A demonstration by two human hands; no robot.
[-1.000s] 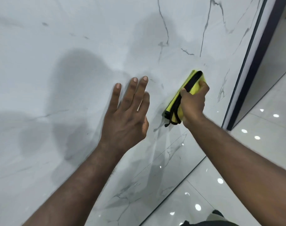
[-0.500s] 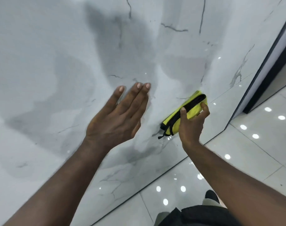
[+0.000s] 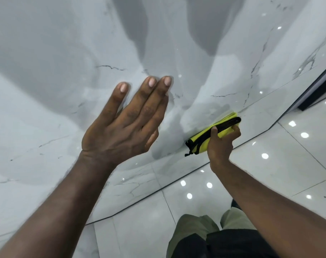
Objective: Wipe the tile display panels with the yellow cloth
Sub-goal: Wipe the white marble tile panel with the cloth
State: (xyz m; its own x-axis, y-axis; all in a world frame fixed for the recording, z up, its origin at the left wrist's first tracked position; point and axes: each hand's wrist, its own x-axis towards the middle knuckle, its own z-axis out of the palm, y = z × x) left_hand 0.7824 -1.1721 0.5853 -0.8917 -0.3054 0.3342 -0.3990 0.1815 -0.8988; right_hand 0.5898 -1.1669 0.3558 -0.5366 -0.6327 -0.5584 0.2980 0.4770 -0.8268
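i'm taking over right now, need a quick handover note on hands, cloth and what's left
Left hand: open, fingers straight, held up at the marble-look panel; contact unclear.
Right hand: grips the folded yellow cloth, pressing it low on the panel, just above the floor.
Done: cannot tell; no marks show which parts are wiped.
Left: finish this panel as needed, then any other panels.

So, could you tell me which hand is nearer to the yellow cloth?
Right. The right hand grips the yellow cloth against the tile panel; the left hand is open to its left, not touching it.
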